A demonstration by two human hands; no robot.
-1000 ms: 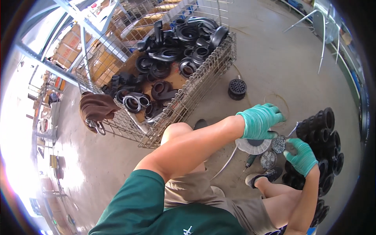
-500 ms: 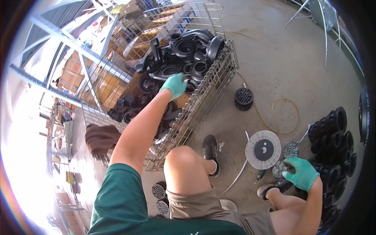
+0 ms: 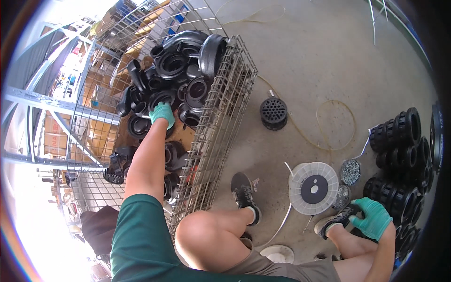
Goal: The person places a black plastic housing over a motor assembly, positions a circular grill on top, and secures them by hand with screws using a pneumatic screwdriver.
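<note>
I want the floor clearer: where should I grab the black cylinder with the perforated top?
Probably around the side wall of the black cylinder, just below its top face, fingers spread, coming down from above on the near side. It stands upright with its round wall exposed there, whereas the tan hose passes on its right.

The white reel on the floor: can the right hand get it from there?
Probably yes. The right hand is near the white reel, and only a low shoe and small round tub seem to be between them.
</note>
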